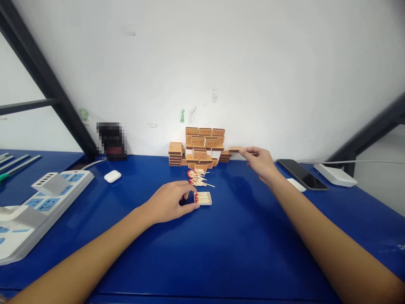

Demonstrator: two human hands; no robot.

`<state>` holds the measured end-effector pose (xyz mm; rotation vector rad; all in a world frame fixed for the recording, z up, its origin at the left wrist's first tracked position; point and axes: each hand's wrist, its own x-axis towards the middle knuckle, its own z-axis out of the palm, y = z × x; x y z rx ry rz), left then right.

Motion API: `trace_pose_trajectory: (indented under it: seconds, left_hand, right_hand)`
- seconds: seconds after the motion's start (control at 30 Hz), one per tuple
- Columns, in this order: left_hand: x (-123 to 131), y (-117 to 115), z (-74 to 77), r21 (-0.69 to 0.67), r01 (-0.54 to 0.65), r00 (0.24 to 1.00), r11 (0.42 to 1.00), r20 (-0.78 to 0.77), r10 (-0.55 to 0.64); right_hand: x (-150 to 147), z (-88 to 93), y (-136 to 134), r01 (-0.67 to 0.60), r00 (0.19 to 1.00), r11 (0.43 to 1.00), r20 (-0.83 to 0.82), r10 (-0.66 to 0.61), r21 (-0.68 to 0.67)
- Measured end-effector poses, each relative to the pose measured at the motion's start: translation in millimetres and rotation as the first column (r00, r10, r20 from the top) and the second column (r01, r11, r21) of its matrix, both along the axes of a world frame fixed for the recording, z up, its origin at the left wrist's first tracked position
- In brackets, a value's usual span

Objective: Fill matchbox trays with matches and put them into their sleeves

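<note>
My left hand (172,200) has its thumb and forefinger around the left end of a small white matchbox tray (207,204), which lies on the blue table. Red-tipped matches (203,197) fill that tray. Just behind it lies a loose heap of matches (196,177). My right hand (260,162) pinches the right end of a matchbox sleeve (235,149), beside the right side of a stack of matchboxes (205,143). Whether the sleeve rests on the boxes there, I cannot tell. The stack stands against the wall, its boxes orange and brown.
At the left are a white power strip (47,211) with plugs and a white earbud case (112,176). A pixelated dark object (112,141) stands by the wall. On the right lie a black phone (300,174) and a white box (335,175) near a cable.
</note>
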<state>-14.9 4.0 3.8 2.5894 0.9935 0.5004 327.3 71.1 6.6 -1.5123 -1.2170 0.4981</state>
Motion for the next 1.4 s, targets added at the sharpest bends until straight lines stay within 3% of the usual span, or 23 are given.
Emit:
trace_pose_trajectory:
  seconds: [0.07, 0.13, 0.23, 0.4, 0.5, 0.63, 0.73, 0.83, 0.93, 1.07, 1.17, 1.27, 1.4]
  left_hand:
    - [-0.3, 1.3, 0.0, 0.000, -0.017, 0.999, 1.000, 0.040, 0.017]
    - [-0.1, 2.3, -0.8, -0.005, -0.040, 0.997, 0.999, 0.065, 0.040]
    - [0.7, 2.7, -3.0, 0.002, -0.043, 0.997, 0.999, 0.066, 0.043]
    - [1.0, 1.7, -1.3, -0.005, -0.080, 0.990, 0.997, 0.115, 0.080]
    - [1.4, 1.3, 3.3, -0.013, -0.117, 0.977, 0.993, 0.177, 0.118]
    - [1.0, 4.0, 6.5, -0.016, -0.100, 0.980, 0.995, 0.170, 0.101]
    - [-3.1, 9.9, 6.2, -0.008, -0.097, 0.984, 0.995, 0.147, 0.097]
    - [-8.1, 16.8, 5.8, -0.009, -0.110, 0.987, 0.994, 0.113, 0.111]
    - [-10.4, 21.2, 5.5, -0.030, -0.104, 0.991, 0.994, 0.086, 0.106]
    - [-12.4, 24.2, 5.5, -0.044, -0.089, 0.994, 0.995, 0.063, 0.092]
    - [-16.1, 26.7, 6.3, -0.037, -0.106, 0.992, 0.994, 0.067, 0.108]
    - [-18.5, 27.9, 6.6, -0.045, -0.096, 0.993, 0.994, 0.068, 0.099]
    - [-16.8, 26.0, 5.4, -0.073, -0.057, 0.996, 0.996, 0.059, 0.061]
  right_hand:
    - [7.5, 12.2, -19.8, -0.034, 0.999, 0.999, 0.018, 0.034, -0.005]
    - [7.6, 22.3, -39.6, -0.204, 0.979, 0.979, -0.015, 0.204, -0.005]
    - [-11.8, 28.3, -62.4, -0.468, 0.883, 0.883, -0.059, 0.466, -0.042]
    - [-68.0, 13.3, -79.8, -0.685, 0.728, 0.725, -0.097, 0.678, -0.072]
    - [-88.5, 1.0, -85.0, -0.686, 0.727, 0.724, -0.093, 0.680, -0.066]
    - [-90.8, -5.5, -88.5, -0.680, 0.733, 0.731, -0.049, 0.678, -0.065]
    - [-82.3, -6.1, -89.2, -0.653, 0.738, 0.748, 0.120, 0.664, -0.120]
    - [-74.6, -8.8, -89.4, -0.636, 0.654, 0.740, 0.358, 0.667, -0.217]
    - [-71.2, -11.5, -88.9, -0.663, 0.570, 0.703, 0.434, 0.697, -0.258]
    - [-64.4, -5.9, -85.3, -0.662, 0.585, 0.710, 0.427, 0.690, -0.240]
    - [-55.6, 2.9, -81.2, -0.658, 0.645, 0.711, 0.302, 0.702, -0.247]
    - [-51.0, 8.4, -78.9, -0.691, 0.662, 0.676, 0.152, 0.734, -0.257]
    - [-54.2, 7.6, -80.3, -0.728, 0.638, 0.637, 0.087, 0.765, -0.254]
